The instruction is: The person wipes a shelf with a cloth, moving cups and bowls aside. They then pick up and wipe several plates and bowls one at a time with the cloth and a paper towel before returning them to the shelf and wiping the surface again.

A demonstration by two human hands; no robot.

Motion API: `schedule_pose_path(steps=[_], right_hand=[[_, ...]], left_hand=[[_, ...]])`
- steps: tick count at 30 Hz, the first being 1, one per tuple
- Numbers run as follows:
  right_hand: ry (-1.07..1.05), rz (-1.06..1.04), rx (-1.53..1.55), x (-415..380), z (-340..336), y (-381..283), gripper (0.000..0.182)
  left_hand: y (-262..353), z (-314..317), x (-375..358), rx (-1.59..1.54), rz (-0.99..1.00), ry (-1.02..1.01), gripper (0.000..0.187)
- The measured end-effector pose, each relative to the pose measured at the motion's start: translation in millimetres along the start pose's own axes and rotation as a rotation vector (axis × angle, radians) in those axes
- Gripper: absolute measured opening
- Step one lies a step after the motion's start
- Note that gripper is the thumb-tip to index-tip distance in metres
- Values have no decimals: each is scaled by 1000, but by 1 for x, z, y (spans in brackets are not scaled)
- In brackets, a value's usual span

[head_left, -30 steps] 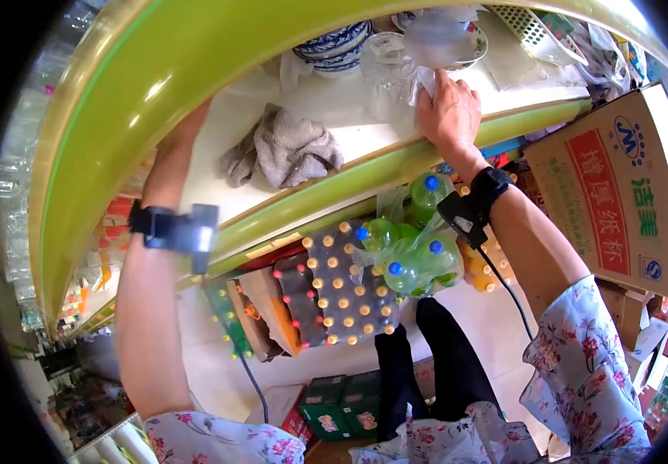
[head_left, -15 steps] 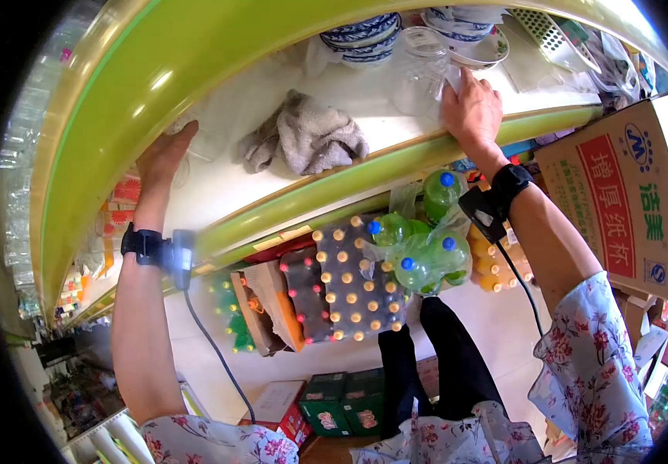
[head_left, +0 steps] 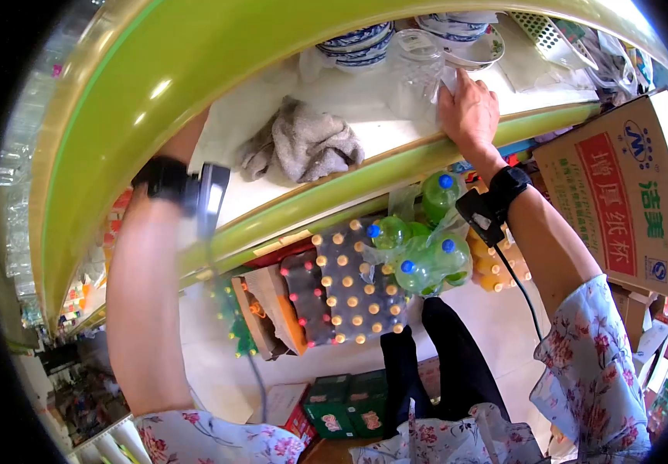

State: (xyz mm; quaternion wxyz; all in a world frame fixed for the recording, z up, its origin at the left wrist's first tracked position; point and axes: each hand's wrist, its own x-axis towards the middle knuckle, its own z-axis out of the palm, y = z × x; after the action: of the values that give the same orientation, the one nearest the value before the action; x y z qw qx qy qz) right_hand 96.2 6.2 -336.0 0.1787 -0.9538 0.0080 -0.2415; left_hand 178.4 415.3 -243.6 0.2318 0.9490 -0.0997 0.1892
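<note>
My right hand (head_left: 469, 112) rests on the front lip of a white shelf (head_left: 380, 135) and pinches the white edge of a clear plastic wrapping (head_left: 446, 77). The wrapping sits around a clear glass (head_left: 415, 73). A crumpled grey cloth (head_left: 303, 143) lies on the shelf to the left. My left forearm with its black wrist band (head_left: 168, 178) reaches up onto the shelf. The left hand itself is hidden behind the green shelf board above (head_left: 141, 85).
Stacked blue-patterned bowls (head_left: 357, 42) and plates (head_left: 465, 42) stand at the shelf's back, with a white basket (head_left: 547, 31) to the right. A large cardboard box (head_left: 620, 185) stands on the right. Below are bagged green bottles (head_left: 419, 255), a shrink-wrapped bottle pack (head_left: 349, 286) and green boxes (head_left: 342, 402).
My left arm has risen and pushed forward, and its hand has gone out of sight behind the upper shelf board. The right hand stays at the wrapped glass.
</note>
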Motion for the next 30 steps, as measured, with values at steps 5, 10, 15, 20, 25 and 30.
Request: schedule_pose_path(steps=[5, 10, 15, 20, 25, 30], right_hand=[[-106, 59, 17, 3, -6, -1, 41], [-140, 90, 44, 3, -11, -5, 44], [-105, 80, 69, 1, -10, -4, 42], [-136, 110, 54, 4, -15, -7, 40], [27, 27, 74, 0, -1, -1, 25], [-45, 43, 43, 1, -6, -4, 32]], left_hand=[[28, 31, 30, 81, -270, -87, 79], [35, 11, 40, 44, -404, -71, 84], [-3, 2, 29, 388, -232, 131, 85], [-75, -23, 32, 694, -283, -16, 86], [-105, -28, 34, 613, -559, -33, 87], [-140, -50, 61, 545, -663, -222, 86]])
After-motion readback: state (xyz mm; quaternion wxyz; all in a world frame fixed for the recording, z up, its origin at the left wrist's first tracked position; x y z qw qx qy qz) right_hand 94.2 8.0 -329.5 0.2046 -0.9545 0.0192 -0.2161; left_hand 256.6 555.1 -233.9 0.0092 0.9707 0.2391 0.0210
